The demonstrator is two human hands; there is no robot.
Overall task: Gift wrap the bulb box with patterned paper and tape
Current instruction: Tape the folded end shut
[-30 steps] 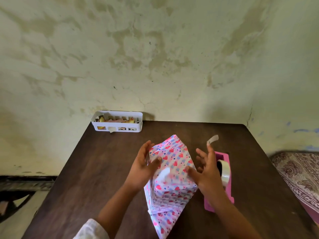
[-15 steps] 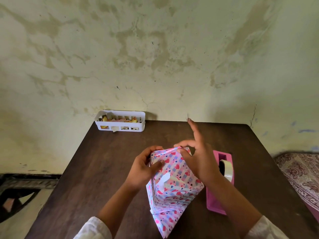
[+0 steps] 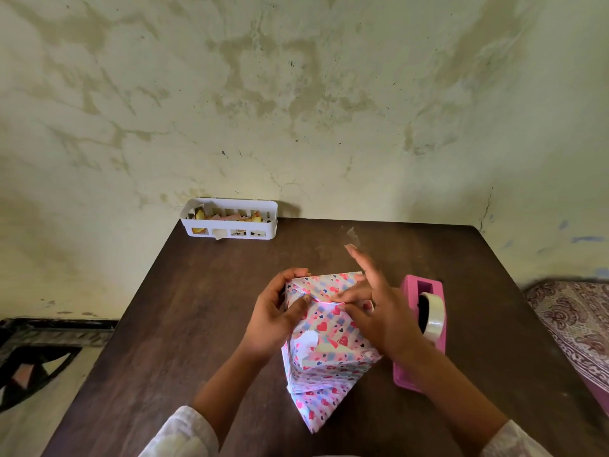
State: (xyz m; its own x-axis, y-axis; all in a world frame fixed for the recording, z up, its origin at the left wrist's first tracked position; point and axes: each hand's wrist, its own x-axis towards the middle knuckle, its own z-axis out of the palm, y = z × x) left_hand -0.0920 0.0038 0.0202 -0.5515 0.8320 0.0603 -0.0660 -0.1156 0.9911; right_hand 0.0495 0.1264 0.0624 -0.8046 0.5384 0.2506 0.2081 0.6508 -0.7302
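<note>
Under paper [image 3: 329, 328]: box hidden; tape strip [image 3: 352, 235] faint.

Dark brown wooden table [image 3: 184, 324], set against a stained wall. On it: a white slotted plastic basket [image 3: 229, 223] at the far left corner, holding yellow and pink scraps. A box wrapped in heart-patterned paper [image 3: 324, 338] stands near the middle, a loose paper flap trailing toward the near edge. Just beside it, on the right, lies a pink tape dispenser [image 3: 420, 334] carrying a roll of clear tape [image 3: 433, 316].
</note>
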